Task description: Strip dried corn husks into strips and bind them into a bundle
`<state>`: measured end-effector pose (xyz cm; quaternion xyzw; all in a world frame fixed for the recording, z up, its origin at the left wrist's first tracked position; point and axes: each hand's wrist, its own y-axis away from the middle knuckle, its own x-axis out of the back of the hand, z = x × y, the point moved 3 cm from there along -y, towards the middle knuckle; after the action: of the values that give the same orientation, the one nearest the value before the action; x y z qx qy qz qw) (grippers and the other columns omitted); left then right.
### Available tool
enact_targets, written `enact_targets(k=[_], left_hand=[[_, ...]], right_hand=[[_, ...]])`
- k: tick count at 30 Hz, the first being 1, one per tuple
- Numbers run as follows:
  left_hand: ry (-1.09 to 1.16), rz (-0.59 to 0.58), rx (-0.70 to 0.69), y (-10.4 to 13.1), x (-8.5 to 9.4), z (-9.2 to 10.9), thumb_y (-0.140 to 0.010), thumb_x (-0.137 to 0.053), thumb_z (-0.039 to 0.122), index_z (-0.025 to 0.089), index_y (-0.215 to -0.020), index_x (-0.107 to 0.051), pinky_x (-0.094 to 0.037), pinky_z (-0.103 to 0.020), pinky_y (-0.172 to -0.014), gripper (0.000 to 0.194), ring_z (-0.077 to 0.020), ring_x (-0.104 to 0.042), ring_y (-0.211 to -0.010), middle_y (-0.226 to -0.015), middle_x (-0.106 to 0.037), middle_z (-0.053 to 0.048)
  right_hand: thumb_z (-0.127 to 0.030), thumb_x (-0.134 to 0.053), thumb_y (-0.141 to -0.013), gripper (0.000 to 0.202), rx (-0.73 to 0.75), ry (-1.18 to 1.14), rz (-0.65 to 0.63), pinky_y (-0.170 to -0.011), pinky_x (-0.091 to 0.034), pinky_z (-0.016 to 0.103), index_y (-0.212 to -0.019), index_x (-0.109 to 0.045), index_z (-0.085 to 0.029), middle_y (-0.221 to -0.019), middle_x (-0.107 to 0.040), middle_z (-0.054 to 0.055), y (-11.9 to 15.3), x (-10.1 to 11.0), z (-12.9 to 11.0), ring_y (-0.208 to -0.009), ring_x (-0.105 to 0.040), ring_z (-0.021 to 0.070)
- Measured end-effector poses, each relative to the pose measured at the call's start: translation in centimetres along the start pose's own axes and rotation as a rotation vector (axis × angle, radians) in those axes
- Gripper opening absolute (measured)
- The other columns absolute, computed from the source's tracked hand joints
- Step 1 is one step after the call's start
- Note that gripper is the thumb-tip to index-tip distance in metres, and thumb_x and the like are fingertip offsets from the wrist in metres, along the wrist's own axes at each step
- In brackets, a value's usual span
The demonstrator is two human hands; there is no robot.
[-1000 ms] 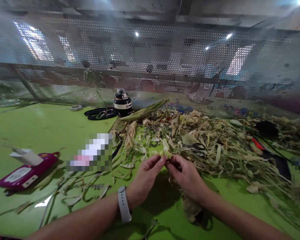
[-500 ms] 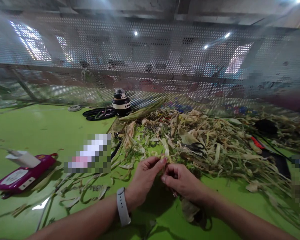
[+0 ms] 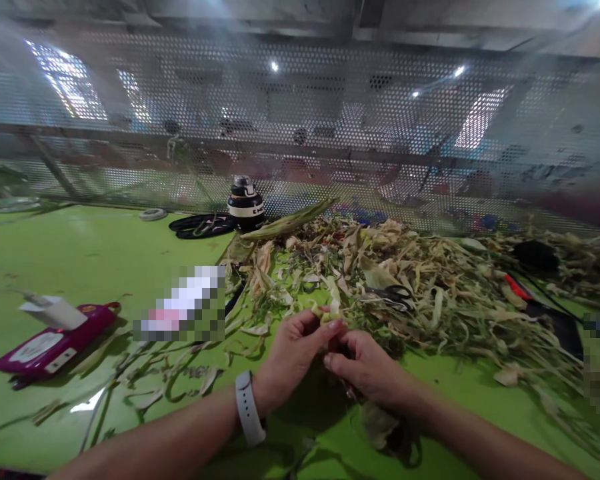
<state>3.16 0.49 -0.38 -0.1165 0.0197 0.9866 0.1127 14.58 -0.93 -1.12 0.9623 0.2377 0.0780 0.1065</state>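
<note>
My left hand (image 3: 295, 353) is closed in a pinch on a pale yellow-green leaf strip (image 3: 335, 297), whose end sticks up past the fingertips. Close against it, my right hand (image 3: 363, 367) has thumb and fingers curled together at the strip's lower part, which the fingers largely hide. Under the right wrist shows a wilted, dull green leaf (image 3: 379, 425); whether it joins the held strip I cannot tell. Just beyond the hands lie black-handled scissors (image 3: 393, 295) on a heap of dry leaves and stems (image 3: 443, 297).
A long green husk-like leaf (image 3: 290, 221) lies by a black bottle (image 3: 245, 210). On the left are a purple power strip (image 3: 40, 350) with a white plug (image 3: 53, 312), and a blurred-out object (image 3: 183, 303). A perforated metal screen (image 3: 300, 93) stands behind the green table (image 3: 95, 253).
The fingers have shifted slightly around the leaf strip, and my right fingertips sit closer under the left ones. The whole view has moved a little; things on the table stay put.
</note>
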Motion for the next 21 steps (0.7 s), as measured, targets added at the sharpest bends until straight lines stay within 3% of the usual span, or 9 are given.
enact_targets(k=[5,9,12,14,17,21], left_hand=[[-0.012,0.015,-0.022,-0.4,0.2,-0.1,-0.069,-0.069,0.036,0.013,-0.065,-0.064,-0.039,-0.022,-0.061,0.023,-0.0116,-0.049,-0.064,-0.066,-0.059,-0.001],[0.016,-0.043,0.051,-0.9,0.4,0.1,-0.065,-0.072,0.037,0.014,-0.07,-0.064,-0.039,-0.021,-0.059,0.025,-0.0109,-0.05,-0.062,-0.065,-0.058,0.0],[0.067,-0.127,0.182,-0.9,0.4,-0.1,-0.065,-0.072,0.038,0.016,-0.076,-0.063,-0.038,-0.02,-0.054,0.026,-0.0088,-0.049,-0.056,-0.061,-0.056,0.002],[0.111,-0.198,0.273,-0.7,0.2,-0.3,-0.067,-0.071,0.037,0.016,-0.078,-0.064,-0.036,-0.019,-0.051,0.025,-0.007,-0.046,-0.05,-0.057,-0.054,0.004],[0.185,-0.237,0.364,-0.3,0.0,-0.6,-0.066,-0.072,0.03,0.018,-0.082,-0.066,-0.04,-0.02,-0.058,0.021,-0.0097,-0.053,-0.06,-0.066,-0.061,0.002],[0.142,-0.256,0.372,-0.2,0.1,-0.3,-0.068,-0.069,0.029,0.018,-0.085,-0.068,-0.041,-0.026,-0.078,0.02,-0.0164,-0.058,-0.083,-0.085,-0.068,-0.002]], right_hand=[[-0.02,-0.056,-0.07,0.013,0.024,0.03,0.005,-0.038,-0.029,0.016,-0.066,-0.044,-0.017,-0.052,-0.042,-0.008,0.0,-0.5,0.2,-0.041,-0.034,0.0033],[-0.03,-0.055,-0.077,0.025,0.084,0.11,-0.018,-0.039,-0.028,0.016,-0.059,-0.044,-0.016,-0.05,-0.04,-0.007,0.5,1.3,-1.3,-0.042,-0.034,0.0041],[-0.043,-0.045,-0.084,0.04,0.17,0.126,0.207,-0.036,-0.023,0.018,-0.054,-0.039,-0.018,-0.044,-0.032,-0.008,0.7,4.1,-2.5,-0.037,-0.028,0.0047],[-0.052,-0.039,-0.085,0.045,0.129,0.149,0.245,-0.035,-0.023,0.019,-0.055,-0.04,-0.018,-0.044,-0.031,-0.008,0.4,5.0,-2.6,-0.036,-0.028,0.0052],[-0.056,-0.044,-0.08,0.045,0.042,0.141,0.142,-0.035,-0.022,0.019,-0.056,-0.042,-0.018,-0.045,-0.032,-0.008,-0.2,4.3,-2.0,-0.037,-0.028,0.0051],[-0.051,-0.049,-0.077,0.039,0.018,0.085,0.149,-0.035,-0.021,0.019,-0.057,-0.041,-0.019,-0.044,-0.033,-0.008,-0.4,3.1,-1.6,-0.037,-0.027,0.0051]])
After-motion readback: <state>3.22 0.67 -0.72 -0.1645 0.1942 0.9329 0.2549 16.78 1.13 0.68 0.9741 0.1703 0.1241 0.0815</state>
